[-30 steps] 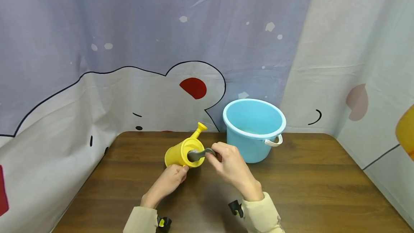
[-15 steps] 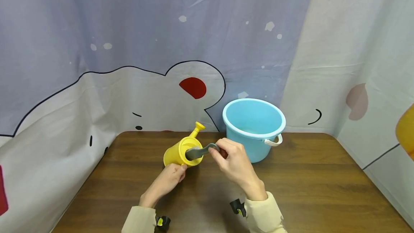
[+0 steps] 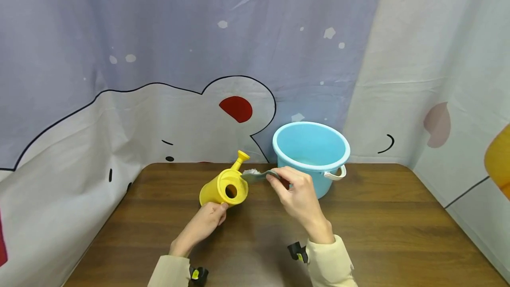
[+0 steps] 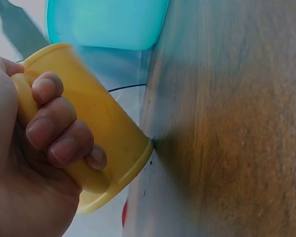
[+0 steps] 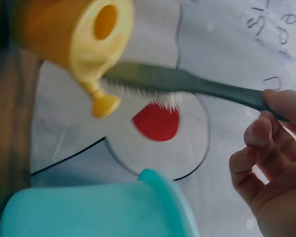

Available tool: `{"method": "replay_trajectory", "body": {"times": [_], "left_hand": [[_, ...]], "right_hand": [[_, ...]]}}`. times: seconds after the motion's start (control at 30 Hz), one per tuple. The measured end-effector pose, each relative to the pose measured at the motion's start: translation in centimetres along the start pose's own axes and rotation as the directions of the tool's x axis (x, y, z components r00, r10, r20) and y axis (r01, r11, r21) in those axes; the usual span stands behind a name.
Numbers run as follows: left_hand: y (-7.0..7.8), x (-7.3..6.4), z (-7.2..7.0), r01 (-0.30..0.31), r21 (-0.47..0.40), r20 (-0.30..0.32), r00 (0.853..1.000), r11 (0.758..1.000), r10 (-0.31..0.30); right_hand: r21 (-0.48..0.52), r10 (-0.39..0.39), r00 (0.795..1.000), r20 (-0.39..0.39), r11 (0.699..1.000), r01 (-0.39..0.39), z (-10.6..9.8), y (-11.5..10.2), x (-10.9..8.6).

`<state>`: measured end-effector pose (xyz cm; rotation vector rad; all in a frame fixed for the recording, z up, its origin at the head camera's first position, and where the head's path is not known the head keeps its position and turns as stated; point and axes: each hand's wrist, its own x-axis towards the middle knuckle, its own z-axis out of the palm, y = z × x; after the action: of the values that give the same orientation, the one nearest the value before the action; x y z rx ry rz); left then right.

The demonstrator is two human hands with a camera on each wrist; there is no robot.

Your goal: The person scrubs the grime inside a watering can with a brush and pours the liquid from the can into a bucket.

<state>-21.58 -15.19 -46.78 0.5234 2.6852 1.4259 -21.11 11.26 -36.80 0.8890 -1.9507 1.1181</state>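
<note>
A yellow watering can (image 3: 215, 189) leans toward the right, its round top opening facing the person and its spout (image 3: 241, 158) pointing up and back. My left hand (image 3: 207, 223) grips its handle; in the left wrist view the fingers (image 4: 54, 123) curl round that handle and the can's base edge meets the table. My right hand (image 3: 296, 196) pinches the handle end of a grey-green scrubbing brush (image 3: 256, 175) between thumb and fingers. White bristles (image 5: 158, 98) show on the brush, and its head overlaps the can's rim near the spout.
A light blue bucket (image 3: 312, 163) with a white handle (image 3: 336, 174) stands at the back of the wooden table (image 3: 378, 229), just behind the right hand. A patterned curtain (image 3: 179, 118) hangs along the table's back and sides.
My right hand has drawn the brush out of the can's opening, up and to the right, and its bristles now show. The left hand and can have shifted only slightly left.
</note>
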Motion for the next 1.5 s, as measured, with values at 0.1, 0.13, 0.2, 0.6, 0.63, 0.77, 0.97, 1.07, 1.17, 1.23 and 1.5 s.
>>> {"method": "replay_trajectory", "body": {"times": [0.1,0.13,0.2,0.6,0.63,0.77,0.97,1.07,1.17,1.23,1.5], "left_hand": [[-0.1,-0.1,0.0,-0.001,0.003,0.0,1.0,1.0,0.001],[-0.1,-0.1,0.0,0.0,0.004,-0.001,1.0,1.0,0.0],[-0.1,-0.1,0.0,0.003,0.004,-0.003,1.0,1.0,-0.003],[0.0,-0.2,-0.1,0.007,-0.018,0.0,1.0,1.0,-0.007],[-0.1,-0.2,-0.1,0.008,-0.019,0.001,1.0,1.0,-0.008],[0.0,-0.3,-0.2,0.01,-0.021,0.002,1.0,1.0,-0.01],[0.1,-0.3,-0.2,0.003,-0.025,-0.008,1.0,1.0,-0.003],[0.2,-0.2,-0.2,-0.003,-0.028,-0.006,1.0,1.0,0.003],[0.1,-0.1,-0.1,-0.006,-0.03,-0.005,1.0,1.0,0.006],[0.0,-0.1,0.0,-0.006,-0.031,-0.005,1.0,1.0,0.006],[-0.1,-0.3,-0.3,0.006,-0.035,-0.011,1.0,0.999,-0.007]], "right_hand": [[-0.011,-0.014,1.0,-0.003,1.0,0.014,0.4,1.0,-0.2],[-0.017,-0.012,1.0,0.002,1.0,0.012,0.7,1.3,-0.4],[-0.035,0.002,1.0,0.018,0.999,-0.001,1.1,2.1,-0.7],[-0.231,0.096,0.983,0.155,0.971,-0.059,3.8,5.4,-3.2],[-0.236,0.099,0.98,0.174,0.97,-0.057,3.9,5.6,-3.4],[-0.26,0.121,0.959,0.257,0.964,-0.052,4.2,5.9,-3.9],[-0.289,0.195,0.907,0.373,0.954,-0.086,4.3,6.1,-4.1],[-0.307,0.253,0.859,0.446,0.944,-0.119,4.2,6.2,-4.3],[-0.321,0.302,0.799,0.52,0.936,-0.145,4.1,6.3,-4.6],[-0.328,0.319,0.768,0.554,0.933,-0.151,4.2,6.3,-4.9],[-0.371,0.327,0.705,0.629,0.923,-0.097,5.0,6.4,-5.3]]}}
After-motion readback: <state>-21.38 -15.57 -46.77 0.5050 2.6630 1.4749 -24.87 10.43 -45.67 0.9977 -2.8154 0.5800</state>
